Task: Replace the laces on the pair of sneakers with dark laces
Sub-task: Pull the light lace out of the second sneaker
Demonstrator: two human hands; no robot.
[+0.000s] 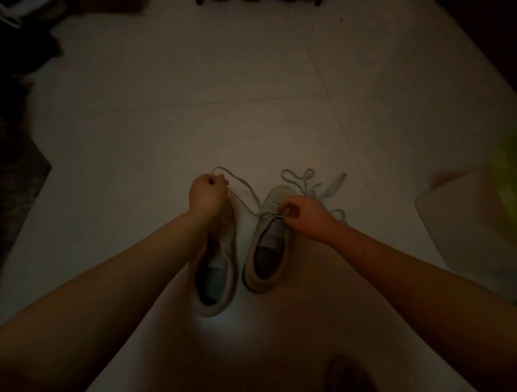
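**A dim room in a home, seen at floor level**

Large pale floor tiles [251, 70] with thin grout lines cover the floor [140, 140], as in a house. 2 worn sneakers [265, 246] stand on it. Dark furniture feet [200, 2] show at the far edge, a dark rug [19, 173] at the left edge, a pale container [461, 223] at the right.

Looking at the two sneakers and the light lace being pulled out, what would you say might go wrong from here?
1. The left hand grips the light lace while the right hand pinches at the eyelets of the right sneaker; nothing pins that shoe down, so a hard pull may drag it.
2. Another loose lace lies looped beyond the toe and could tangle with the one being drawn out.
3. The scene is dim, so an eyelet may be missed.
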